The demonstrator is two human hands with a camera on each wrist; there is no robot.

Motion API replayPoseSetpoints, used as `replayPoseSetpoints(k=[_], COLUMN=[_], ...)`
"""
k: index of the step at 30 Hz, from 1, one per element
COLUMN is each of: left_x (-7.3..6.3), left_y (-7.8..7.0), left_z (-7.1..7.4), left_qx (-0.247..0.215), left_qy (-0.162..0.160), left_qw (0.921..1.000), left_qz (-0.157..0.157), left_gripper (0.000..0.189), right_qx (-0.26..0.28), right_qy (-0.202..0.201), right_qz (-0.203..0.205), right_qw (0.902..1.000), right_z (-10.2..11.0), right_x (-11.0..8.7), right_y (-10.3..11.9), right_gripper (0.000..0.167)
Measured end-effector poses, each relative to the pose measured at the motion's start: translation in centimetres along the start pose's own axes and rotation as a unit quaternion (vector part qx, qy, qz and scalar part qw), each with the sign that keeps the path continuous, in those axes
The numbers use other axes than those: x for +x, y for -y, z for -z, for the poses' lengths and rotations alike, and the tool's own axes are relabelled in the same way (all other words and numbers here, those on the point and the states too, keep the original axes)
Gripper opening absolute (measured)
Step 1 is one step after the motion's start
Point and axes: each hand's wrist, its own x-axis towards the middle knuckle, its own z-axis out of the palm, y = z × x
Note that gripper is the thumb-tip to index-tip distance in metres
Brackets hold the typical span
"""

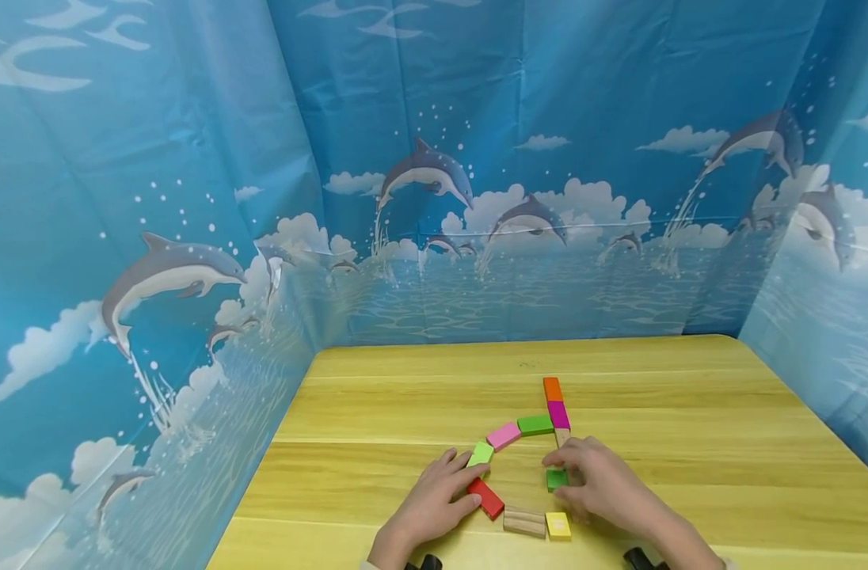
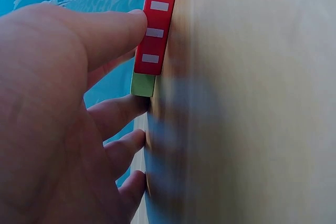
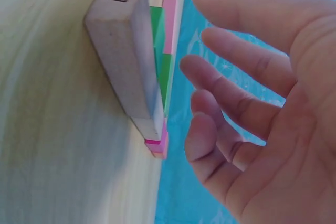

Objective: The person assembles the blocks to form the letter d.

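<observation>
My left hand is at the left of a ring of small blocks on the table. It pinches a red block between thumb and index finger; white rectangles mark the block's side in the left wrist view. Against the red block's end is a light green block, partly under the fingers. On the ring's right, my right hand hovers with fingers loosely bent and nothing between them. Nearest to it are a green block and a plain wooden block with dark marks on its end, largely hidden in the head view.
Pink and green blocks form the far curve. Magenta and orange blocks extend backward. A grooved wooden block and a yellow block lie at the front. A dolphin-print curtain surrounds the yellow table.
</observation>
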Motion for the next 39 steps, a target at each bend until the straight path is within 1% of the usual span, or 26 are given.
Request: replayPoseSetpoints(k=[2,5,10,17,20,27,39], left_x=[0.0,0.0,-0.1,-0.1,-0.1,0.0,0.2], left_y=[-0.1,0.0,0.0,0.1,0.2,0.3,0.4], left_z=[0.1,0.1,-0.1,-0.3,-0.3,-0.3,-0.3], left_qx=[0.000,0.001,0.003,0.004,0.004,0.012,0.015], left_qy=[-0.002,-0.002,0.001,0.000,0.001,0.003,0.002], left_qw=[1.0000,1.0000,1.0000,1.0000,1.0000,0.9999,0.9999], left_qz=[-0.002,-0.001,0.004,0.002,0.004,0.004,0.001], left_gripper=[0.047,0.047,0.047,0.047,0.047,0.047,0.046], right_qx=[-0.017,-0.031,-0.038,-0.068,-0.071,-0.079,-0.078], right_qy=[-0.014,-0.023,-0.019,-0.019,-0.021,-0.010,-0.014], right_qz=[-0.002,-0.006,-0.014,0.005,0.008,0.014,0.037], right_qw=[0.9997,0.9993,0.9990,0.9975,0.9972,0.9967,0.9961], right_z=[-0.1,-0.3,-0.8,-1.4,-1.5,-1.9,-1.4], right_x=[0.1,0.1,0.2,0.4,0.4,0.7,0.5], right_y=[-0.1,-0.1,-0.3,-0.5,-0.4,-0.3,-0.3], right_gripper=[0.035,0.036,0.037,0.035,0.035,0.033,0.033])
